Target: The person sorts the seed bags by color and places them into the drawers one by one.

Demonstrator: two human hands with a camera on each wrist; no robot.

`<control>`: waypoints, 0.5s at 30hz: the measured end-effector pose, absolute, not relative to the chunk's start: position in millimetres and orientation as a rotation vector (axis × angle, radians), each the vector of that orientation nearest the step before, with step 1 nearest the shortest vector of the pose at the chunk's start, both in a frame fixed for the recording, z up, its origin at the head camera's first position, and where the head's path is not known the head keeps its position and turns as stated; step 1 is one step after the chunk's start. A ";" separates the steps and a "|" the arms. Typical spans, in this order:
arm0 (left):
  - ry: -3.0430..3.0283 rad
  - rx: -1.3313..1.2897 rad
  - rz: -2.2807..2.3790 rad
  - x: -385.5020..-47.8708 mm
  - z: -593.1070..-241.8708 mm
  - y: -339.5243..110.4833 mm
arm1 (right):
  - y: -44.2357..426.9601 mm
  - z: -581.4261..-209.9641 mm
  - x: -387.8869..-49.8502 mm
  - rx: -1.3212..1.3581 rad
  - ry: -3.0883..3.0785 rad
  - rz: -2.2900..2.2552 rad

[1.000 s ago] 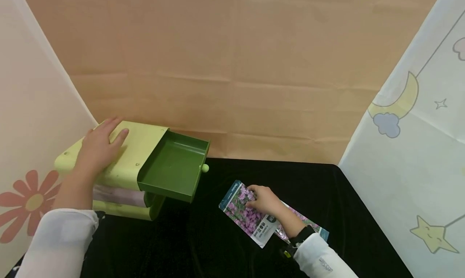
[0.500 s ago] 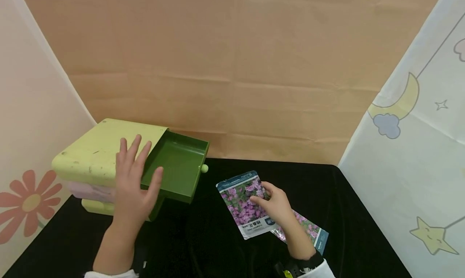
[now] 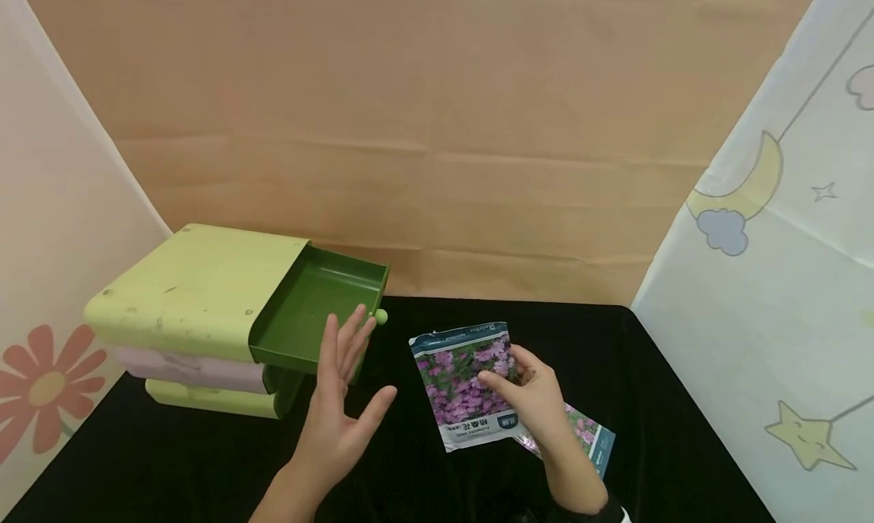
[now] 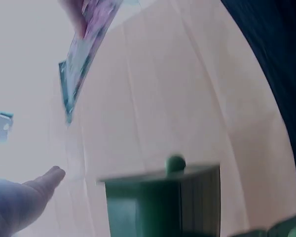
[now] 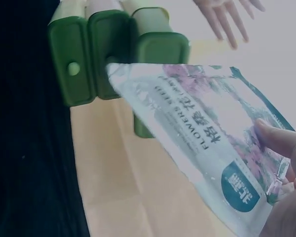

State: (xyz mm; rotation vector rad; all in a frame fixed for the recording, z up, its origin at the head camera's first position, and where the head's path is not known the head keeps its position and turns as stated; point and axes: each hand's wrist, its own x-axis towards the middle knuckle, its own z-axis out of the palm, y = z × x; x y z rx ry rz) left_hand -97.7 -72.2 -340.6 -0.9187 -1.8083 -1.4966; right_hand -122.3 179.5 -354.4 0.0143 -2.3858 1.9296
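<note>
My right hand (image 3: 539,398) pinches a flower seed packet (image 3: 464,386) by its right edge, thumb on the printed front. The packet is held up, pink blossoms facing me, and it fills much of the right wrist view. Beneath that hand a second seed packet (image 3: 597,441) lies on the black tabletop, partly covered. My left hand (image 3: 337,424) is raised with fingers straight and spread, touching nothing visible, in front of the pulled-out top drawer (image 3: 317,299). That green drawer, with its round knob (image 3: 381,316), belongs to a yellow drawer unit (image 3: 198,288); nothing lies in the visible part of it.
The drawer unit stands at the left, with a lilac middle tier (image 3: 191,367) and a yellow bottom tier (image 3: 212,398). A brown paper backdrop (image 3: 437,143) rises behind the black table (image 3: 410,493). Printed white panels (image 3: 771,318) flank both sides.
My left hand has left the top of the drawer unit and moved right, toward the packet. My right hand has lifted the upper packet off the other one and turned it upright.
</note>
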 end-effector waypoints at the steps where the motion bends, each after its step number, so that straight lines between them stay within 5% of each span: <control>1: -1.811 -0.927 -1.556 -96.7 -341.7 -68.8 | 179.7 -352.2 -120.1 0.017 -2.371 1.926; 15: -2.094 -0.711 -2.336 -97.3 -360.2 -30.4 | 174.8 -336.3 -104.8 0.064 -2.195 2.041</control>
